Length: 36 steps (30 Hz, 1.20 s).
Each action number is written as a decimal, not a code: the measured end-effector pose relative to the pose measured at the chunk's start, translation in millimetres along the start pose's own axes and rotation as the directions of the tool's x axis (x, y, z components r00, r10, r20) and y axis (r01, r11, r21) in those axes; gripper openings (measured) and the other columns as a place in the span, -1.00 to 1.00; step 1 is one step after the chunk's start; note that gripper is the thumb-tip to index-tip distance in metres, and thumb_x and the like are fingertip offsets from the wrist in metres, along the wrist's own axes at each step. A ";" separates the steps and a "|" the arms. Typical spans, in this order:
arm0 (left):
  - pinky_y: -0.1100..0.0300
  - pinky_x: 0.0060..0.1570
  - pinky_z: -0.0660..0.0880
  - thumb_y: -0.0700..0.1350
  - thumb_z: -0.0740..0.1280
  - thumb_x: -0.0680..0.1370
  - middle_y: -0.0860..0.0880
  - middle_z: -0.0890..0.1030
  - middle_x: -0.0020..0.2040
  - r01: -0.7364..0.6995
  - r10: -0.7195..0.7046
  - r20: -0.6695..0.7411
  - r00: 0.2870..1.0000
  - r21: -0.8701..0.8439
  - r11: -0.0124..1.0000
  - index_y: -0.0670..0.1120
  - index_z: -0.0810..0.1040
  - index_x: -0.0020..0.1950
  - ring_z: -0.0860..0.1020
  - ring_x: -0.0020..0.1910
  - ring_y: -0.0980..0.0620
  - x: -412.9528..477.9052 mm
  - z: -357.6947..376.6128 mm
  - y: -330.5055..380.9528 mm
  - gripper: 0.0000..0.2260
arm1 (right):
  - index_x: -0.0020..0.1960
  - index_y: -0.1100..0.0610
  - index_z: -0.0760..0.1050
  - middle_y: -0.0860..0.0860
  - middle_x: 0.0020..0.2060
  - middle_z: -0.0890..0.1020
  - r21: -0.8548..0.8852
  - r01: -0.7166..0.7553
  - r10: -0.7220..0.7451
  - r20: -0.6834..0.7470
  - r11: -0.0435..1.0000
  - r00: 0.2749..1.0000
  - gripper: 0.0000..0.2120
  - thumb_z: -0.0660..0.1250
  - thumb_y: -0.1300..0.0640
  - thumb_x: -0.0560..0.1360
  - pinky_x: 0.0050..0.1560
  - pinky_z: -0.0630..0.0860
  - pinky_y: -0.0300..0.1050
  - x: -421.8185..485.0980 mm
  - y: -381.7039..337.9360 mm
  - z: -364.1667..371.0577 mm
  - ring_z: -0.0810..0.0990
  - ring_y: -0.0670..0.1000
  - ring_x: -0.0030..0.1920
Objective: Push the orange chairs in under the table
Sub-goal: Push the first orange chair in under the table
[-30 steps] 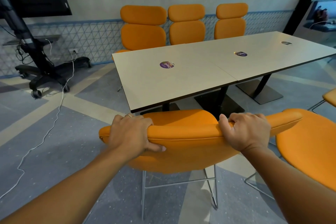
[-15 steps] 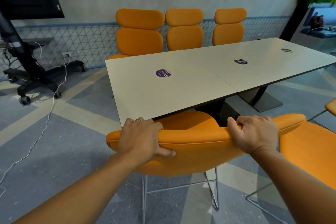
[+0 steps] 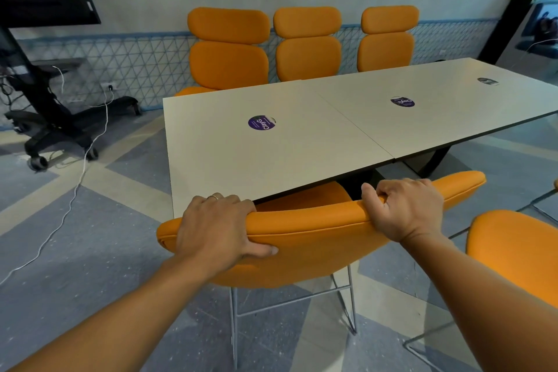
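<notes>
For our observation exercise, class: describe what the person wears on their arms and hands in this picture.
Both forearms are bare, with no sleeves, watch or gloves in view. The left hand wears a thin metal ring on one finger. The right hand shows no jewellery.

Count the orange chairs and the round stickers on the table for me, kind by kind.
high-backed orange chairs: 3
low-backed orange chairs: 2
round stickers: 3
Total: 8
An orange sliver at the right edge shows too little to count.
</notes>
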<state>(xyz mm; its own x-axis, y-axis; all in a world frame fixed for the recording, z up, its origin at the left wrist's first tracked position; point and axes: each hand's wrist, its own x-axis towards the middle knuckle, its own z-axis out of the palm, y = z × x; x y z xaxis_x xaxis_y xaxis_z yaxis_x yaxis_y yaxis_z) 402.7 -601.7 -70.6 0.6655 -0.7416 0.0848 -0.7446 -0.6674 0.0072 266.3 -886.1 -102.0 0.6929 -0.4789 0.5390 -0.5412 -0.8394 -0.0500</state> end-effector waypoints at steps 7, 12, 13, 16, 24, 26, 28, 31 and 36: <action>0.09 -0.03 0.37 0.65 0.00 0.15 0.17 0.59 -0.07 0.073 -0.073 -0.001 0.997 -0.021 0.997 0.19 0.53 0.10 0.51 -0.07 0.08 33.0 6.3 19.9 -0.21 | -0.53 0.07 0.38 -0.07 -0.62 0.35 0.042 0.071 -0.072 0.006 0.997 0.997 -0.38 -0.04 -0.26 0.54 -0.21 0.31 -0.06 38.7 25.7 22.7 0.35 -0.02 -0.53; 0.10 -0.02 0.38 0.65 0.01 0.17 0.18 0.59 -0.05 0.124 -0.124 -0.007 0.992 -0.020 0.992 0.21 0.52 0.12 0.52 -0.05 0.09 53.2 10.5 33.6 -0.23 | -0.48 0.06 0.45 -0.08 -0.59 0.40 0.033 0.109 -0.110 0.037 0.994 0.993 -0.38 -0.06 -0.28 0.53 -0.18 0.32 -0.06 63.2 41.8 38.3 0.38 -0.03 -0.48; 0.10 -0.03 0.38 0.65 0.01 0.17 0.17 0.59 -0.05 0.133 -0.133 -0.009 0.991 -0.014 0.991 0.20 0.52 0.12 0.52 -0.05 0.09 56.9 10.8 36.8 -0.23 | -0.48 0.06 0.46 -0.07 -0.59 0.41 0.038 0.110 -0.111 0.035 0.993 0.993 -0.38 -0.06 -0.28 0.53 -0.18 0.32 -0.06 67.7 45.0 41.0 0.39 -0.03 -0.48; 0.10 -0.04 0.37 0.65 -0.02 0.16 0.17 0.60 -0.02 0.159 -0.159 -0.005 0.987 -0.005 0.987 0.20 0.52 0.15 0.53 -0.04 0.08 61.7 11.1 44.2 -0.20 | -0.49 0.06 0.46 -0.07 -0.59 0.41 0.058 0.118 -0.119 0.016 0.991 0.993 -0.39 -0.04 -0.26 0.53 -0.19 0.30 -0.07 74.5 52.1 45.0 0.38 -0.01 -0.49; 0.10 0.01 0.35 0.59 0.17 0.23 0.13 0.61 0.02 0.220 -0.220 0.013 0.976 -0.016 0.975 0.18 0.52 0.18 0.52 0.01 0.05 60.8 6.9 67.1 -0.29 | -0.46 0.08 0.48 -0.06 -0.56 0.44 0.090 0.136 -0.136 -0.006 0.987 0.991 -0.42 -0.01 -0.24 0.52 -0.23 0.19 -0.09 76.8 64.6 45.9 0.40 0.01 -0.48; 0.11 -0.01 0.33 0.58 0.19 0.23 0.12 0.61 0.00 0.231 -0.230 0.008 0.973 -0.043 0.972 0.17 0.53 0.16 0.52 -0.01 0.05 58.9 6.4 71.9 -0.31 | -0.46 0.08 0.48 -0.06 -0.56 0.44 0.089 0.148 -0.148 -0.005 0.985 0.989 -0.42 -0.01 -0.24 0.52 -0.23 0.20 -0.09 76.9 67.5 45.6 0.40 0.01 -0.47; 0.11 -0.03 0.32 0.57 0.22 0.22 0.12 0.61 -0.03 0.246 -0.246 0.015 0.969 -0.047 0.968 0.17 0.54 0.13 0.51 -0.03 0.05 57.9 6.0 78.1 -0.33 | -0.45 0.08 0.49 -0.05 -0.56 0.44 0.089 0.154 -0.154 -0.001 0.984 0.988 -0.42 -0.01 -0.24 0.52 -0.22 0.20 -0.08 77.6 71.6 45.5 0.40 0.02 -0.47; 0.11 -0.05 0.30 0.57 0.23 0.22 0.12 0.60 -0.04 0.261 -0.260 0.016 0.965 -0.048 0.964 0.17 0.53 0.12 0.51 -0.04 0.05 58.1 6.7 84.7 -0.34 | -0.44 0.08 0.50 -0.04 -0.55 0.46 0.106 0.146 -0.147 -0.003 0.984 0.989 -0.43 -0.01 -0.24 0.51 -0.20 0.21 -0.08 78.5 76.5 46.2 0.41 0.03 -0.45; 0.08 -0.01 0.36 0.58 0.20 0.22 0.11 0.61 -0.01 0.271 -0.271 0.016 0.963 -0.032 0.962 0.17 0.52 0.15 0.52 -0.01 0.03 57.2 9.1 85.1 -0.32 | -0.42 0.07 0.50 -0.05 -0.54 0.46 0.110 0.141 -0.142 0.001 0.984 0.990 -0.46 0.01 -0.23 0.51 -0.20 0.20 -0.08 77.2 77.8 44.7 0.41 0.03 -0.45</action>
<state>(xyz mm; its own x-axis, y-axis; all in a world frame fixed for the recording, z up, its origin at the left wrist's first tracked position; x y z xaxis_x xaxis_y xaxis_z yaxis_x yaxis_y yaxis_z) 377.9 -701.6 -74.2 0.8429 -0.5343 0.0636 -0.5377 -0.8409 0.0616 299.0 -999.9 -101.9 0.7634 -0.3548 0.5398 -0.3821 -0.9218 -0.0655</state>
